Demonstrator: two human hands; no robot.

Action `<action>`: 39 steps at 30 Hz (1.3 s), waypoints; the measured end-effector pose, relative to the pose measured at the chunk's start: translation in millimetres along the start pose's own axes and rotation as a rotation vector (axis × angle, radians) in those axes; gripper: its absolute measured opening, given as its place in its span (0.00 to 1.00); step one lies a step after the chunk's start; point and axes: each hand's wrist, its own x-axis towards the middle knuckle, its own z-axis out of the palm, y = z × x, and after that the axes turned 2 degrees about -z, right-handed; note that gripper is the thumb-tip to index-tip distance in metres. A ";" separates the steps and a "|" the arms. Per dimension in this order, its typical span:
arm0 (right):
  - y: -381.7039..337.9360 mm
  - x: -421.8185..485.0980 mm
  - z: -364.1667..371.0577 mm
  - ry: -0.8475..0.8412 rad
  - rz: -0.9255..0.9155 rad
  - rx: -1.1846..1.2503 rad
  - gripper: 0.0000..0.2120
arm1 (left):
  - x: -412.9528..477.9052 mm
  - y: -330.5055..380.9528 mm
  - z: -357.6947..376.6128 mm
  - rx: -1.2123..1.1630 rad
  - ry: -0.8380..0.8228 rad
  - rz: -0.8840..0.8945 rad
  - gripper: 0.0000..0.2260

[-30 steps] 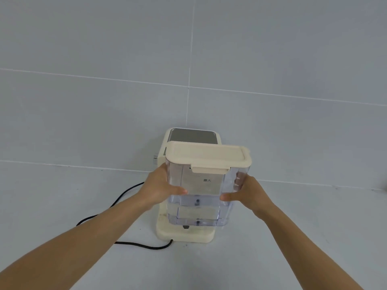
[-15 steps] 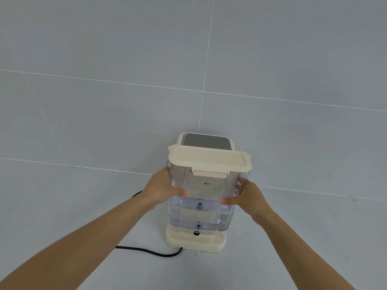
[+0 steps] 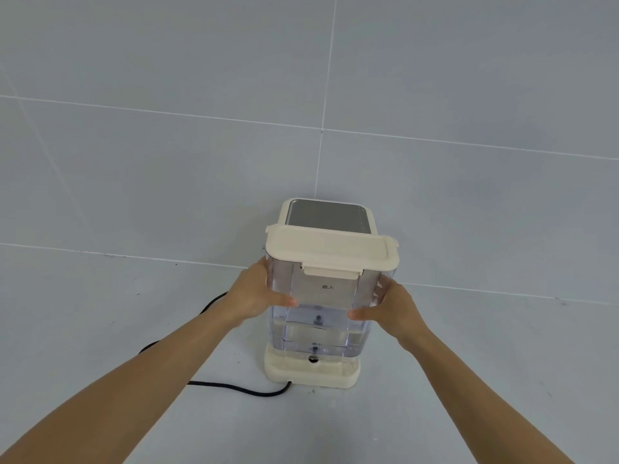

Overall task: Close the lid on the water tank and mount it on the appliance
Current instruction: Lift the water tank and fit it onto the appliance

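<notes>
My left hand (image 3: 258,296) and right hand (image 3: 390,304) squeeze the tank (image 3: 318,316) sides, fingers wrapped tight (smooth plastic, water inside, likely heavy and slippery).

the left hand (image 3: 256,296) and right hand (image 3: 390,304) clamp opposite side walls of the clear water tank (image 3: 318,316), thumbs on its near face. above the grip, the cream lid (image 3: 330,251) sits closed. below the grip, the tank base meets the appliance (image 3: 311,375) platform, with a black cord (image 3: 234,388) trailing left.

a black power cord (image 3: 234,388) snakes across the grey tiled floor (image 3: 134,313) below a tiled wall (image 3: 167,95).
</notes>
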 end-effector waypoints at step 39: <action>34.9 2.4 14.7 -0.041 0.051 -0.045 0.40 | -11.1 -16.2 16.0 0.224 0.004 -0.047 0.35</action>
